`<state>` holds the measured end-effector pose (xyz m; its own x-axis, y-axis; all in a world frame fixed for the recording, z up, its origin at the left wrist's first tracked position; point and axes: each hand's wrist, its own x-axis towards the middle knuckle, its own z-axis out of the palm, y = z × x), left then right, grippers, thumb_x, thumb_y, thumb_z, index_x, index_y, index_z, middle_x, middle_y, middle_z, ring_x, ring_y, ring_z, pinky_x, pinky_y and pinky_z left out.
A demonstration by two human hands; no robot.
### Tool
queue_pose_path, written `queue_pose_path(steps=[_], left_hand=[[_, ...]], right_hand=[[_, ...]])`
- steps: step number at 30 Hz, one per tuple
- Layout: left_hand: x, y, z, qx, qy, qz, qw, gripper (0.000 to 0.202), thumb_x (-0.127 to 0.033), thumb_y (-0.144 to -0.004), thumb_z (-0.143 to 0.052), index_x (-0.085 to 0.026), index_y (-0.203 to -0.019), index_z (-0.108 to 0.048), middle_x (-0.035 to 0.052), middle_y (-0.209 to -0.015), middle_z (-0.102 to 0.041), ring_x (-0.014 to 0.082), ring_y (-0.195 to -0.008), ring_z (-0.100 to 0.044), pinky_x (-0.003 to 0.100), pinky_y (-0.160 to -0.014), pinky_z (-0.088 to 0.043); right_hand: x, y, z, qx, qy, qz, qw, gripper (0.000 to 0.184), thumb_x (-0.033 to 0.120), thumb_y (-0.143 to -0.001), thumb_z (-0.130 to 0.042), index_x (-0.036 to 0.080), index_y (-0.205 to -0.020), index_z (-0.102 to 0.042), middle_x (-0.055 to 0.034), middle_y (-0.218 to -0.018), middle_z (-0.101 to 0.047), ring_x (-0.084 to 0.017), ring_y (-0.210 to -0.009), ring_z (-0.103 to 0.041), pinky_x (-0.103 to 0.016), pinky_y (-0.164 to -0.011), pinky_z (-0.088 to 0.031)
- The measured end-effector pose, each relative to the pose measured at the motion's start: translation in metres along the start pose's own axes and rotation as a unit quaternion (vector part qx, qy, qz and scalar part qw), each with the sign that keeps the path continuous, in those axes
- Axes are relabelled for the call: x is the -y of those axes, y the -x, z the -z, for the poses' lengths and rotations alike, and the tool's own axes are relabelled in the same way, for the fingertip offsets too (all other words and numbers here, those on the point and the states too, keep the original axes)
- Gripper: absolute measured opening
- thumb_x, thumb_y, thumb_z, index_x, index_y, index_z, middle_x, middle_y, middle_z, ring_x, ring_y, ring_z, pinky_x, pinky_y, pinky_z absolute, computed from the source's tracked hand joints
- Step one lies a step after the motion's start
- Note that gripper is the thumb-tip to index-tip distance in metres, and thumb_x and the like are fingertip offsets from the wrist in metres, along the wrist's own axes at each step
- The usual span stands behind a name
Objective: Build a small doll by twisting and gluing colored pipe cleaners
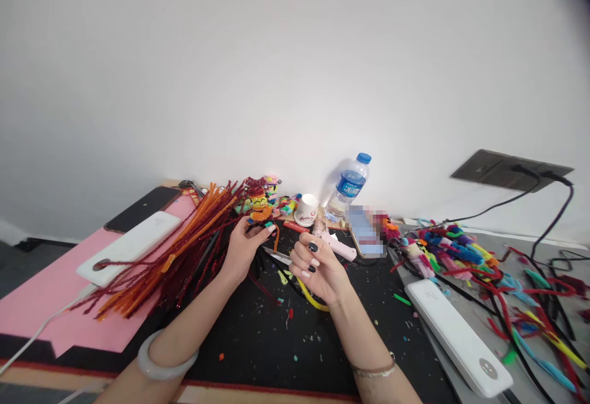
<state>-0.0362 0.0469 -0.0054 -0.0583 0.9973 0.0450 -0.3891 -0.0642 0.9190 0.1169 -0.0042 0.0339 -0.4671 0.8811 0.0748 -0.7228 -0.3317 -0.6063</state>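
My left hand (249, 245) is closed around the lower part of a small pipe-cleaner doll (259, 202). The doll has a yellow face, dark red glittery hair and an orange band below the face. An orange pipe cleaner (276, 238) hangs down beside my left fingers. My right hand (318, 265) is raised to the right, its fingers curled in; whatever they pinch, if anything, is hidden. Metal scissor blades (278, 256) lie between my hands. Just behind my right hand is a pink glue gun (342, 246).
Dark red and orange pipe cleaners (184, 250) are heaped at left, by a white lamp-like bar (131, 247). Behind stand a paper cup (306, 208) and a water bottle (349, 189), with a phone (365, 235) nearby. Colourful pieces (454, 253) and another white bar (458, 336) lie right.
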Motion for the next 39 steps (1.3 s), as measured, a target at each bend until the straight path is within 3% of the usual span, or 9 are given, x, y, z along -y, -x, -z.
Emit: queue_pose_path(steps=[7, 14, 19, 25, 33, 36, 39], left_hand=[[0.0, 0.0, 0.0, 0.005, 0.004, 0.001, 1.0, 0.042, -0.025, -0.062, -0.073, -0.019, -0.1, -0.057, 0.0049, -0.107, -0.063, 0.0183, -0.092, -0.062, 0.036, -0.086, -0.048], [0.0, 0.0, -0.001, -0.004, 0.007, -0.002, 1.0, 0.044, -0.026, -0.061, -0.075, -0.018, -0.1, -0.058, 0.0065, -0.101, -0.064, 0.0236, -0.093, -0.061, 0.04, -0.085, -0.048], [0.0, 0.0, -0.001, -0.003, 0.005, 0.006, 1.0, 0.045, -0.027, -0.06, -0.075, -0.018, -0.1, -0.057, 0.0063, -0.103, -0.063, 0.0205, -0.091, -0.062, 0.037, -0.083, -0.049], [-0.002, 0.002, 0.0, 0.008, 0.002, 0.004, 1.0, 0.042, -0.026, -0.062, -0.073, -0.017, -0.099, -0.056, 0.0049, -0.105, -0.062, 0.0177, -0.091, -0.061, 0.036, -0.084, -0.048], [-0.002, 0.002, -0.001, 0.019, -0.013, 0.001, 1.0, 0.04, -0.026, -0.065, -0.07, -0.018, -0.1, -0.053, 0.0046, -0.107, -0.061, 0.0181, -0.095, -0.059, 0.034, -0.085, -0.048], [0.0, 0.001, 0.001, 0.015, -0.08, -0.019, 0.997, 0.04, -0.03, -0.065, -0.07, -0.017, -0.099, -0.052, 0.0056, -0.104, -0.061, 0.0182, -0.093, -0.06, 0.035, -0.085, -0.048], [0.001, -0.002, 0.006, -0.011, -0.221, -0.05, 0.974, 0.042, -0.035, -0.063, -0.07, -0.016, -0.095, -0.051, 0.0053, -0.094, -0.061, 0.0174, -0.084, -0.061, 0.032, -0.076, -0.05]], right_hand=[[-0.001, 0.001, 0.002, 0.018, 0.012, -0.003, 1.0, 0.03, 0.025, -0.071, -0.069, 0.019, -0.068, -0.04, 0.0077, -0.05, -0.033, -0.007, -0.045, -0.024, -0.019, -0.045, -0.025], [-0.006, 0.002, 0.011, 0.022, -0.028, 0.002, 0.999, 0.039, 0.038, -0.071, -0.07, 0.02, -0.064, -0.036, 0.0092, -0.045, -0.029, -0.007, -0.042, -0.018, -0.019, -0.043, -0.021], [-0.007, 0.002, 0.013, 0.003, -0.045, 0.011, 0.999, 0.046, 0.046, -0.073, -0.065, 0.019, -0.057, -0.031, 0.0082, -0.044, -0.027, -0.008, -0.042, -0.017, -0.019, -0.043, -0.022], [-0.004, 0.002, 0.014, -0.003, -0.089, 0.013, 0.996, 0.058, 0.055, -0.088, -0.035, 0.017, -0.046, -0.023, 0.0047, -0.044, -0.024, -0.009, -0.042, -0.02, -0.021, -0.043, -0.022], [0.001, 0.007, 0.006, 0.029, -0.118, -0.006, 0.993, 0.066, 0.066, -0.084, -0.008, 0.018, -0.043, -0.027, 0.0033, -0.042, -0.027, -0.009, -0.041, -0.026, -0.022, -0.042, -0.025], [0.002, 0.007, 0.003, 0.07, -0.112, -0.016, 0.991, 0.072, 0.07, -0.08, -0.001, 0.017, -0.041, -0.031, 0.0024, -0.041, -0.028, -0.01, -0.04, -0.029, -0.022, -0.04, -0.025], [0.002, 0.007, 0.002, 0.14, -0.092, -0.035, 0.985, 0.08, 0.074, -0.075, 0.006, 0.017, -0.039, -0.038, 0.0003, -0.039, -0.032, -0.011, -0.04, -0.033, -0.023, -0.038, -0.027]])
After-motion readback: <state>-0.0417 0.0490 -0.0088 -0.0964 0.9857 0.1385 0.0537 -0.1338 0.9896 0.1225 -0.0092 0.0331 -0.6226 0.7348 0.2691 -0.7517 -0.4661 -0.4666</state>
